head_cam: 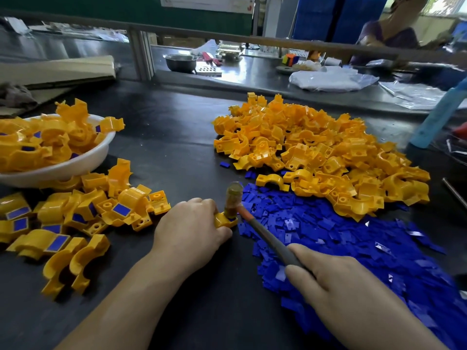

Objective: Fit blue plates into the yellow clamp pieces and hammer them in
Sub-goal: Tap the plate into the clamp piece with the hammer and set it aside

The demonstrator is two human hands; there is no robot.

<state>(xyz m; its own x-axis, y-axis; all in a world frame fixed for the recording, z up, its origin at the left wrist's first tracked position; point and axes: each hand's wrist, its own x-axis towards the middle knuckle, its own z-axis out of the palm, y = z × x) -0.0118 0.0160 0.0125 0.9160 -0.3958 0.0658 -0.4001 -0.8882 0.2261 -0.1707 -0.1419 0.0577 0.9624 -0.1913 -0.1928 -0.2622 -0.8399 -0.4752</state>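
1. While the left hand (192, 223) pinches a yellow clamp piece (226, 220) against the table (177, 137), the hammer (262, 232) rests head-down on top of it. Its handle runs back and rightward into the right hand (326, 271), whose fingers wrap it.
2. Any plate under the head is hidden; the holding hand lies just beside the striking spot.
3. Loose blue plates (328, 231) are heaped right of the piece, with unfitted yellow pieces (316, 147) beyond.
4. The white bowl (75, 164) at left holds fitted pieces (50, 145).
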